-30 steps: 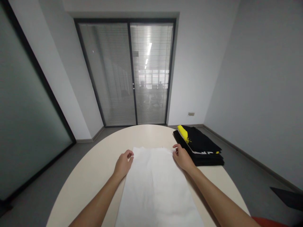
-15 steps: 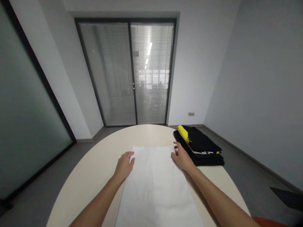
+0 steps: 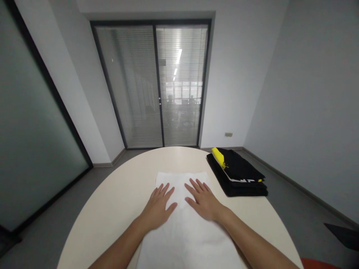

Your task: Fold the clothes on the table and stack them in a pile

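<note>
A white cloth (image 3: 185, 239) lies flat and lengthwise before me, its far edge near the middle of the table and its near end cut off by the bottom of the view. My left hand (image 3: 159, 207) rests over the cloth's left side, palm down with the fingers spread. Over the right side, my right hand (image 3: 203, 200) is likewise palm down, fingers spread and pointing away from me. Neither hand grips anything. Whether the cloth is a garment cannot be told from here.
The cloth lies on a round cream table (image 3: 112, 209). At its right far side sits a stack of folded black cloths (image 3: 244, 170) with yellow and white markings. Beyond the table stand glass doors (image 3: 179, 89) with blinds. Something red (image 3: 316, 263) shows at the lower right.
Both hands have left the cloth's far side edges and moved inward and slightly nearer to me. Their fingers are now spread flat on the cloth. The black stack stays put.
</note>
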A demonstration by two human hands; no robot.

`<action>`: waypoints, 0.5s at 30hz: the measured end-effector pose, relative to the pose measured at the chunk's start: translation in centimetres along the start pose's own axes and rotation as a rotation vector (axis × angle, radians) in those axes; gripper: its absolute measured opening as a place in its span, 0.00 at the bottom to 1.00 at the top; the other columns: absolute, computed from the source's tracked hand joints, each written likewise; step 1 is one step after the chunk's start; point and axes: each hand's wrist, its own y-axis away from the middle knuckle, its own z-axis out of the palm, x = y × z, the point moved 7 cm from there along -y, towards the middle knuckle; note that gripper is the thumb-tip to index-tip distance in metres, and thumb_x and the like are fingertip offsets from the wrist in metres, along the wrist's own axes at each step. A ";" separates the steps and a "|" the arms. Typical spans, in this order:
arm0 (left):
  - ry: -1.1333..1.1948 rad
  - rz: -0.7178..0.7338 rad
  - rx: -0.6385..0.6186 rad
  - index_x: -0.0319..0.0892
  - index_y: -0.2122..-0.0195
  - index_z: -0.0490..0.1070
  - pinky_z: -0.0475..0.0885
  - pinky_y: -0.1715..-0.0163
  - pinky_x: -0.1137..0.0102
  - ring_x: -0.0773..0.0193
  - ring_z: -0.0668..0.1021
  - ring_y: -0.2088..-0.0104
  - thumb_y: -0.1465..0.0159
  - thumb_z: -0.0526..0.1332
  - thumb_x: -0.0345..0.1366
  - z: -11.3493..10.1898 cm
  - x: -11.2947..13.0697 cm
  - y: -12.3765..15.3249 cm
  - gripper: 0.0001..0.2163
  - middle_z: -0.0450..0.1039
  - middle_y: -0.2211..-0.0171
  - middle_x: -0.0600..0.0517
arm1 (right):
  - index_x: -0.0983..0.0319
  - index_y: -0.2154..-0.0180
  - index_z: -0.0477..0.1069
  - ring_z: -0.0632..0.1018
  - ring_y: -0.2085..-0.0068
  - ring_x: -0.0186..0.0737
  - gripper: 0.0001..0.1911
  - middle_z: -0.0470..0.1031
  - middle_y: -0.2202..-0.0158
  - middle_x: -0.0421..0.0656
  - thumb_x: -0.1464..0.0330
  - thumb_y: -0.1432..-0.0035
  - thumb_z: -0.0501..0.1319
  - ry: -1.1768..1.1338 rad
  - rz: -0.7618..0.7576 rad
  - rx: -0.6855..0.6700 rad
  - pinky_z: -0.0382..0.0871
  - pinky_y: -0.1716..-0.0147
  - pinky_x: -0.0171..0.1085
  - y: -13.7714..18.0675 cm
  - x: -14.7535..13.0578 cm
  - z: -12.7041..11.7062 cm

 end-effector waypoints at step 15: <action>0.018 0.041 -0.025 0.50 0.32 0.58 0.49 0.34 0.44 0.43 0.48 0.29 0.30 0.54 0.50 -1.0 0.0 -0.4 0.27 0.49 0.29 0.46 | 0.50 0.31 0.54 0.49 0.28 0.54 0.35 0.46 0.28 0.45 0.46 0.34 0.50 -0.007 -0.177 -0.098 0.38 0.31 0.57 0.7 -1.2 -0.9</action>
